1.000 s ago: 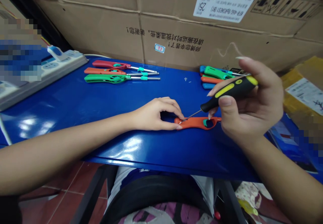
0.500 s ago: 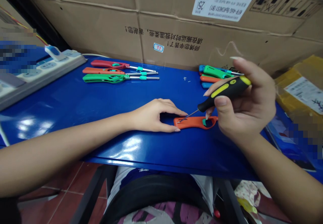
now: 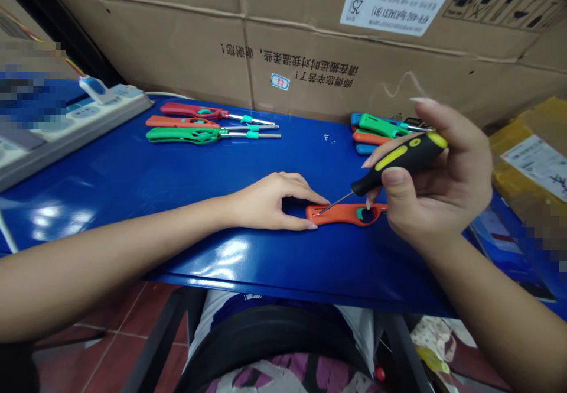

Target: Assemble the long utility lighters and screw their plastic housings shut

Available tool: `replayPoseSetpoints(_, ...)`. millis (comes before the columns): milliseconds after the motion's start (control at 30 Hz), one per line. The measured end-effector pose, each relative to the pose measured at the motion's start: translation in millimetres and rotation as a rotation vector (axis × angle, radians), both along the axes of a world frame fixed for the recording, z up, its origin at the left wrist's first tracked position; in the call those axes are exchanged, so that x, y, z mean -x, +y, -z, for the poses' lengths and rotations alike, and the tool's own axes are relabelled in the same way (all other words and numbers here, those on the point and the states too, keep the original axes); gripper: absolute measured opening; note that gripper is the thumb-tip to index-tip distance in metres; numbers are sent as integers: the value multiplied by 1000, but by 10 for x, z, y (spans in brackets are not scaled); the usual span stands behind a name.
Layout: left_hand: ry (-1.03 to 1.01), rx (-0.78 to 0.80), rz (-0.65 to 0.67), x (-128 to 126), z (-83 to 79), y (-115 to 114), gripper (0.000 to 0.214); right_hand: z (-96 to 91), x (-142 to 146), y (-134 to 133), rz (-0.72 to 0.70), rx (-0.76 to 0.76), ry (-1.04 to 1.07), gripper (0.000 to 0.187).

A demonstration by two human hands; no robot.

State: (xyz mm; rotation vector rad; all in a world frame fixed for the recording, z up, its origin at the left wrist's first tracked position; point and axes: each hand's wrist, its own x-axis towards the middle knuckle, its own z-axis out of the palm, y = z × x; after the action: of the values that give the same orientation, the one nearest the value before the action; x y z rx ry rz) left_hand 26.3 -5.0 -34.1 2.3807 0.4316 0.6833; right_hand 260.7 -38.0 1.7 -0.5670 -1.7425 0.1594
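Note:
An orange lighter body point(image 3: 343, 214) with a green trigger lies flat on the blue table point(image 3: 177, 174) near its front edge. My left hand point(image 3: 270, 201) pinches the left end of it between thumb and forefinger, pressing it to the table. My right hand point(image 3: 436, 174) is wrapped round a black and yellow screwdriver point(image 3: 401, 162), held slanted down to the left. The thin metal tip of the screwdriver touches the top of the orange lighter body close to my left fingertips.
Three long lighters, red, orange and green point(image 3: 195, 124), lie side by side at the back left. A pile of several more point(image 3: 376, 133) lies at the back right. A white power strip point(image 3: 84, 115) sits far left. Cardboard boxes point(image 3: 310, 32) wall the back; a yellow parcel point(image 3: 527, 156) is at right.
Both hands stay on the orange lighter body and the screwdriver. The view shifts slightly; the screwdriver tip stays on the same spot.

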Motion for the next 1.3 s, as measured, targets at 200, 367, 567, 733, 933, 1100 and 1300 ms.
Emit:
replayPoseSetpoints(200, -6, 3, -9, -6, 11, -7, 39, 17, 5, 13, -12, -3, 27, 50)
replayPoseSetpoints(367, -6, 1, -2, -9, 16, 1, 38, 29, 20, 6, -24, 16, 11, 50)
replayPoseSetpoints(567, -1, 2, -3, -6, 12, 2, 40, 31, 32, -14, -30, 15, 6, 56)
replayPoseSetpoints(733, -4, 7, -7, -19, 7, 1, 38, 29, 31, -28, -26, 38, 0, 57)
replayPoseSetpoints(933, -4, 12, -3, -10, 3, -5, 39, -3, 31, -40, 3, -9, 17, 48)
replayPoseSetpoints(1100, -13, 20, 0, -10, 4, -9, 38, -5, 36, -34, 30, -7, 14, 52)
replayPoseSetpoints(1300, -15, 24, -1, -7, 9, -9, 36, 22, 16, 8, 23, -53, -19, 56)
